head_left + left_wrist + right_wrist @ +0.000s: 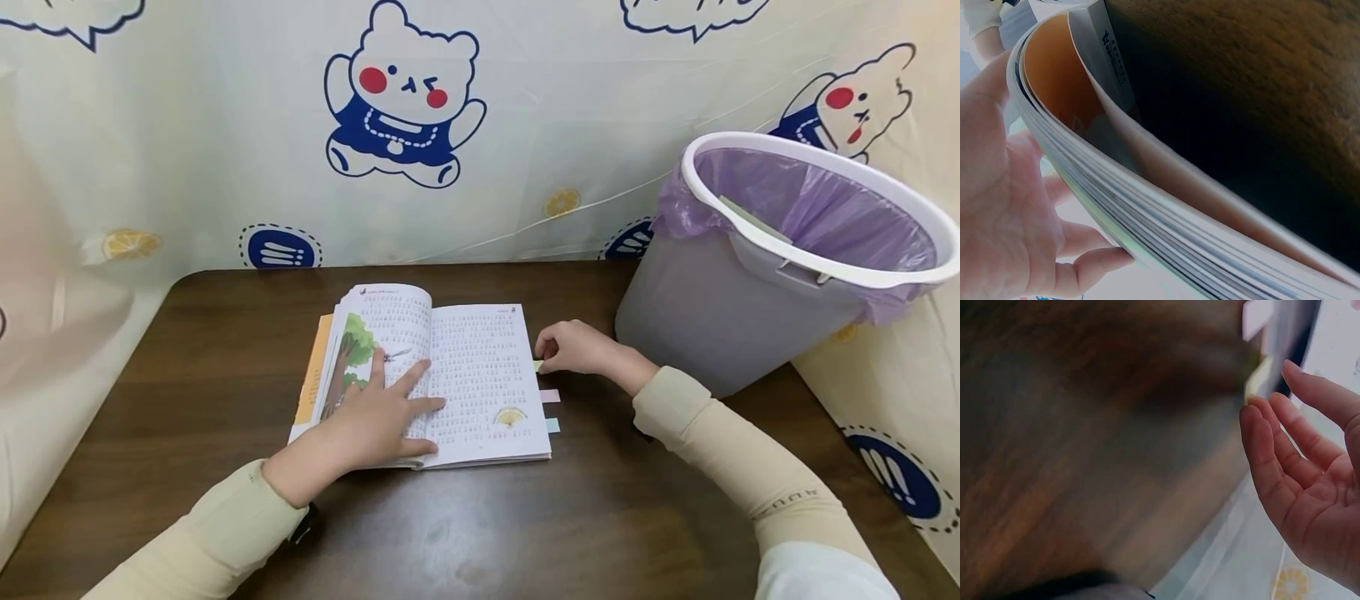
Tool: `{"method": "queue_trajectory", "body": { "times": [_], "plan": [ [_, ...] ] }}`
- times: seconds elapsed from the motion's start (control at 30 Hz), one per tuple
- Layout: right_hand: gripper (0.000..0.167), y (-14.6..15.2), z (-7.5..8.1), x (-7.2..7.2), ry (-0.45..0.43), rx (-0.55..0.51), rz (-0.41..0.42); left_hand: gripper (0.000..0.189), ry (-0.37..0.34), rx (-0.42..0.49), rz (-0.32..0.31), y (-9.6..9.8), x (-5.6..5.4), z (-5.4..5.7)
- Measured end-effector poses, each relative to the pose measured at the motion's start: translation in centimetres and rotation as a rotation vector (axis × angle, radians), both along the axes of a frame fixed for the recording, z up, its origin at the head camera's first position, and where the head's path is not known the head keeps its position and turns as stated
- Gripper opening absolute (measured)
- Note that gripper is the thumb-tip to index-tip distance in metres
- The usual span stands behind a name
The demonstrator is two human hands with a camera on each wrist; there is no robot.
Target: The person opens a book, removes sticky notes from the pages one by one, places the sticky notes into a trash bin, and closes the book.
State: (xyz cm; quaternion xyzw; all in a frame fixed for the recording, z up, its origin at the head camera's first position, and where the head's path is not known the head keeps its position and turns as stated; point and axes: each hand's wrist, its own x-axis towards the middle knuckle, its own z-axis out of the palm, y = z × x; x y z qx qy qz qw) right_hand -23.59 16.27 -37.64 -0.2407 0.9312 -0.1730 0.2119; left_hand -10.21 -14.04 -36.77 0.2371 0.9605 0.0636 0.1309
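An open book [480, 375] with printed text and a tree picture lies on the table. My left hand [382, 412] rests on its left page and the middle fold, fingers spread. In the left wrist view, that hand [1016, 206] lies along the curved stack of pages [1129, 219]. At the book's right edge, my right hand [577, 348] is beside a yellow-green sticky tab [537, 366]. The right wrist view has this tab [1259, 380] right at the fingertips, with the thumb held apart from the fingers. A pink tab [550, 396] and a blue tab [552, 425] stick out below.
A grey trash bin [720, 308] with a white rim and purple liner stands at the right, something pale green inside it. An orange cover flap [313, 371] shows beyond the book's left side. Behind the brown table [465, 533] hangs a bear-patterned curtain [525, 100].
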Motion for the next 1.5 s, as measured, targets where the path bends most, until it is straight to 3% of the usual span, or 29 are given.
{"method": "queue_trajectory", "body": {
  "times": [0.33, 0.53, 0.87, 1.13, 1.27, 1.5],
  "plan": [
    [0.017, -0.7, -0.9, -0.6, -0.005, 0.06, 0.005, 0.058, -0.002, 0.0, -0.002, 0.1, -0.2, 0.2],
    [0.016, -0.6, -1.1, -0.8, -0.021, 0.035, 0.012, 0.059, -0.014, -0.003, -0.002, 0.1, -0.3, 0.1],
    [0.021, 0.2, -0.8, -1.3, -0.201, -0.099, -0.085, 0.059, -0.014, 0.018, -0.001, -0.2, -0.2, 0.5],
    [0.014, 0.4, -1.0, -1.2, -0.291, -0.209, -0.161, 0.059, -0.02, 0.043, 0.01, -0.4, -0.2, 0.6],
    [0.009, 0.6, -1.1, -1.2, -0.309, -0.23, -0.18, 0.053, 0.012, 0.071, 0.026, -0.6, -0.3, 0.6],
    [0.015, 0.9, -0.5, -1.0, -0.321, -0.275, -0.179, 0.04, 0.1, 0.103, 0.077, -0.6, -0.3, 0.7]
  ]
}}
